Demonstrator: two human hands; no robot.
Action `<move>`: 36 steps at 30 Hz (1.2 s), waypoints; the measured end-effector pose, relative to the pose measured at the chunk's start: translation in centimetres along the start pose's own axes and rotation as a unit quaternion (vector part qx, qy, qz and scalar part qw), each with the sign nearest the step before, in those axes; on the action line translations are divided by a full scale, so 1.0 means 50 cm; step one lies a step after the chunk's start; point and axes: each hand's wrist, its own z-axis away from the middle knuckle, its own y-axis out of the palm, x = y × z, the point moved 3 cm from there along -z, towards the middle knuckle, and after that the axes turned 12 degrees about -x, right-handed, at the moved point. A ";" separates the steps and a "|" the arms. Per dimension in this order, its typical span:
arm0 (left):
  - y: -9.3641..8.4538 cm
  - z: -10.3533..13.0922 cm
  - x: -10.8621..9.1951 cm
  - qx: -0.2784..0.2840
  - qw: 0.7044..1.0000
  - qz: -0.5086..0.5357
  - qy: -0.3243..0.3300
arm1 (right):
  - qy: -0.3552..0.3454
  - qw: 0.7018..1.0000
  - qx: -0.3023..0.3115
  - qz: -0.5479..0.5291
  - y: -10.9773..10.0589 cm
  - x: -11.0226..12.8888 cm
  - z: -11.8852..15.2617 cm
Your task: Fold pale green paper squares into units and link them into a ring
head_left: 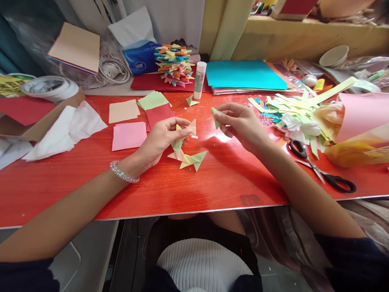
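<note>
My left hand [165, 136] is closed on one end of a chain of folded paper triangles [187, 161] in green, yellow and peach. The chain curves below the fingers, over the red table [158, 190]. To the right and apart from it, my right hand [240, 121] pinches a single light green folded paper triangle [215, 117] between thumb and fingertips. Another small green folded piece [191, 101] lies behind, close to a white glue stick [199, 80] standing upright. Pink paper squares [129, 136], peach squares [123, 111], red and green squares [154, 99] lie beside my left hand.
Black-handled scissors [322, 168] lie partly open at the right, beside a heap of paper strips [291, 107]. Behind stand a stack of blue paper sheets [243, 75], a multicoloured folded-paper model [174, 65] and a tissue pack [139, 56]. White tape rolls [50, 87] sit at the left.
</note>
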 end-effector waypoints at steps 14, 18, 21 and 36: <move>0.007 0.008 0.003 0.016 0.997 0.038 -0.060 | 0.075 0.991 0.035 -0.103 0.017 -0.005 0.013; 0.007 0.008 0.006 0.019 0.998 0.031 -0.050 | 0.085 0.989 0.055 -0.112 0.025 -0.008 0.013; 0.007 0.008 0.007 0.012 0.998 0.029 -0.057 | 0.093 0.986 0.054 -0.125 0.031 -0.010 0.012; 0.017 0.013 0.006 0.059 0.996 -0.002 -0.065 | 0.032 0.995 0.087 0.039 0.053 -0.011 0.030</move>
